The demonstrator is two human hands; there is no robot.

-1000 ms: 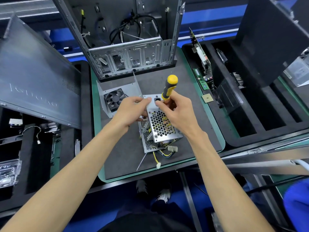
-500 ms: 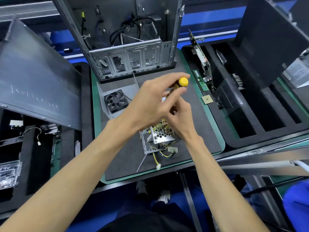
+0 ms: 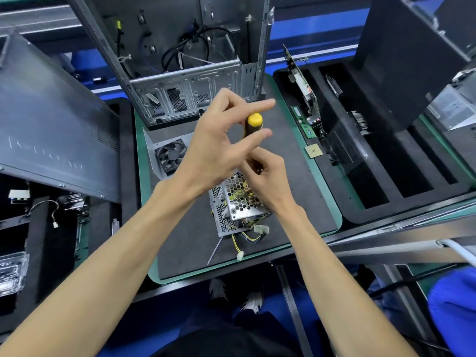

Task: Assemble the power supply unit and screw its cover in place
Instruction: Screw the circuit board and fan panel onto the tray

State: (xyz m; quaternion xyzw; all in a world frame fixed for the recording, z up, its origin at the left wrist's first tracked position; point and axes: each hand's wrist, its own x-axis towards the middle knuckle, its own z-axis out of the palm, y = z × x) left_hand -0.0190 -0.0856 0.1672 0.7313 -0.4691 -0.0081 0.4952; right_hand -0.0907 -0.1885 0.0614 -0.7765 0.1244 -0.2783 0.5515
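Left grip [image 3: 216, 148] pinching the yellow-capped screwdriver [image 3: 253, 123] near its top, right grip [image 3: 268, 181] curled around its lower shaft, tool upright over the perforated power supply unit [image 3: 239, 204] on the dark bench mat [image 3: 190, 240], fan plate [image 3: 171, 155] just beside, open computer case [image 3: 185, 73] behind.

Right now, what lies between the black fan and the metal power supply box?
In the head view, the left hand and its wrist cross above the gap between the fan and the power supply box; the mat beneath is mostly hidden.

The left hand [image 3: 219, 140] has risen from the cover to the screwdriver [image 3: 253, 123] handle.
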